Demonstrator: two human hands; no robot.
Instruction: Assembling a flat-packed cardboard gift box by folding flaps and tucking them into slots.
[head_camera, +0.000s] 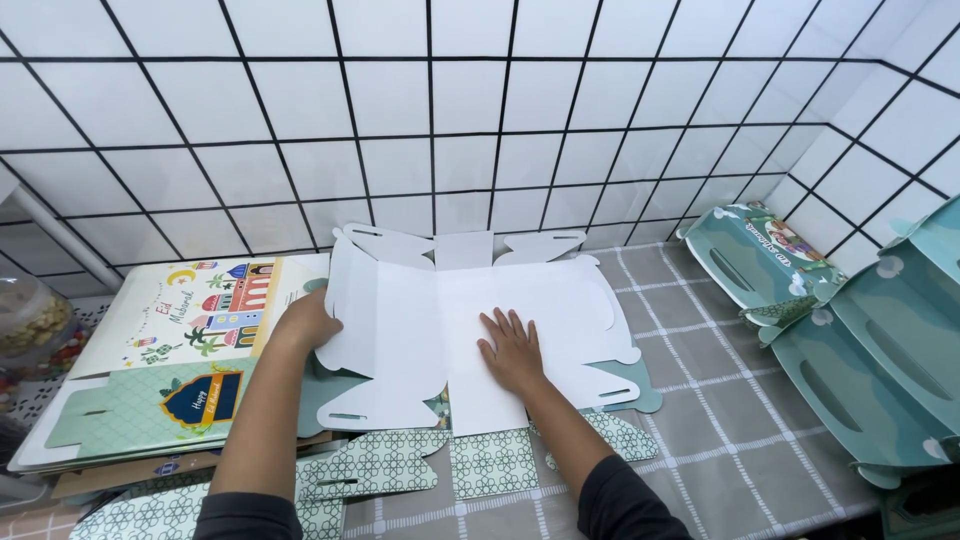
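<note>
Thin, light, bendy white box blank (440, 330): left hand (305, 322) pinching its left edge, right hand (513, 350) flat, fingers spread, mid-panel; best gripped at edges.

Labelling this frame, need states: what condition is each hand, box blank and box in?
left hand: gripping the left edge of the white box blank, lifting that flap
right hand: open, pressed flat on the blank
white box blank: unfolded, plain side up
printed blank stack: flat, printed side up
teal boxes: folded up, lying on their sides
jar: filled, lid cannot tell
</note>
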